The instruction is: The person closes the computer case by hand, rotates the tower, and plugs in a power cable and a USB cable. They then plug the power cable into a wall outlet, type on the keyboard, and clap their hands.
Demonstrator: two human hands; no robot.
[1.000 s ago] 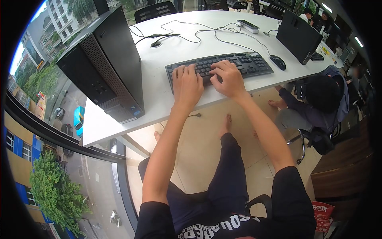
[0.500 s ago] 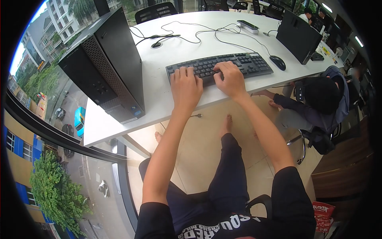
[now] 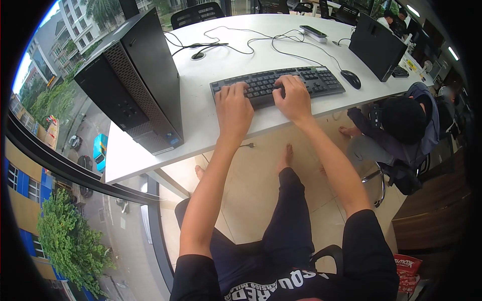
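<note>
A black keyboard point(image 3: 316, 80) lies on the white table point(image 3: 211, 125) in front of me. My left hand point(image 3: 234, 108) rests on its left end, fingers spread over the keys. My right hand point(image 3: 293, 98) lies over the middle of the keyboard, fingers apart on the keys. Neither hand holds anything. A black mouse point(image 3: 350, 79) sits just right of the keyboard, untouched.
A black computer tower point(image 3: 133, 83) stands at the table's left. Another black box point(image 3: 376, 45) stands far right. Cables point(image 3: 241, 42) and a phone-like device point(image 3: 313, 32) lie behind the keyboard. A seated person point(image 3: 401, 130) in dark clothes is at my right.
Both hands have shifted slightly on the keys, fingers moving. The person at the right has moved an arm and foot a little.
</note>
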